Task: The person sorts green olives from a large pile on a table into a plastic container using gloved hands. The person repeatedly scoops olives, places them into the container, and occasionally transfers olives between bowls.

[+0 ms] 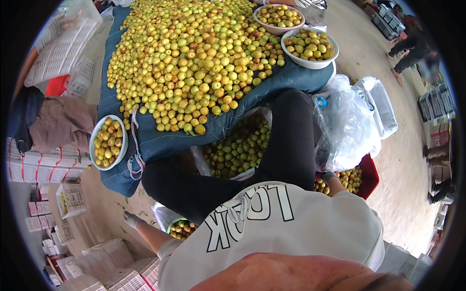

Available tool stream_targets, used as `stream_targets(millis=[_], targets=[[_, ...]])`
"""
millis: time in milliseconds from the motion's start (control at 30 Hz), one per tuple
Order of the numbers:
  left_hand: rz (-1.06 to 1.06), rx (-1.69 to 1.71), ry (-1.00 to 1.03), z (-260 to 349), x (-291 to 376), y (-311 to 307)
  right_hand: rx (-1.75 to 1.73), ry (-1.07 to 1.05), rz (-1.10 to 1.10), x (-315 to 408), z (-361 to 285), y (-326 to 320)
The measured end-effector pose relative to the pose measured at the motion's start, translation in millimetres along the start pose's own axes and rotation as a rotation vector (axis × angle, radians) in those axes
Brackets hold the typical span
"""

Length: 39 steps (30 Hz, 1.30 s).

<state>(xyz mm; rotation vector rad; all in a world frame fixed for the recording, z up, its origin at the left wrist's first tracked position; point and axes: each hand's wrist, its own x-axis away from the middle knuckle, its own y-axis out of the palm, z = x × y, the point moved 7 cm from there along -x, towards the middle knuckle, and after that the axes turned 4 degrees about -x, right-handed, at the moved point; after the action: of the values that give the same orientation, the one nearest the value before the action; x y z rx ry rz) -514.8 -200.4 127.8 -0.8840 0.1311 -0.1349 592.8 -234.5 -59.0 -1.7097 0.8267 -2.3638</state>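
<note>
My left hand [133,220], in a grey glove, is held out at the lower left over the floor, with its fingers extended and nothing visible in it. A green-rimmed container of fruits [182,228] stands between it and my body. My gloved right hand [329,176] is at a red crate [371,177] of yellow-green and reddish fruits, partly hidden below clear plastic bags [344,123]; its fingers are hard to make out. Before me a large heap of round fruits [189,69] lies on a blue quilted cover [156,140]. Between my legs is a plastic-lined container of greener fruits [236,152].
Fruit-filled bowls sit at the cover's edges: a pale one [108,142] at left, a white one [309,47] and a pink one [279,18] at upper right. A person [62,120] holding a white crate [62,51] is close at left. Stacked crates [113,262] stand lower left.
</note>
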Motion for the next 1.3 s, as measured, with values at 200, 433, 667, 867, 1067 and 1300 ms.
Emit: stream_targets(millis=[200,433,667,867,1067,1300], targets=[[-0.211,0.839,0.395,191,42,0,-0.096,0.107,-0.301,40,-4,-33],[-0.694,0.194,1.239,413,260,91,-0.383,-0.488,0.143,180,-141,-297],[-0.658,-0.267,1.43,428,364,158,-0.107,-1.069,0.889,281,-399,-406],[-0.806,-0.325,1.354,413,341,129,-0.253,-0.907,0.897,230,-453,-420],[-0.659,-0.475,1.648,379,369,142,-0.294,-1.037,0.791,199,-454,-428],[-0.5,-0.096,1.829,377,374,144,-0.286,-1.017,0.9,195,-466,-435]])
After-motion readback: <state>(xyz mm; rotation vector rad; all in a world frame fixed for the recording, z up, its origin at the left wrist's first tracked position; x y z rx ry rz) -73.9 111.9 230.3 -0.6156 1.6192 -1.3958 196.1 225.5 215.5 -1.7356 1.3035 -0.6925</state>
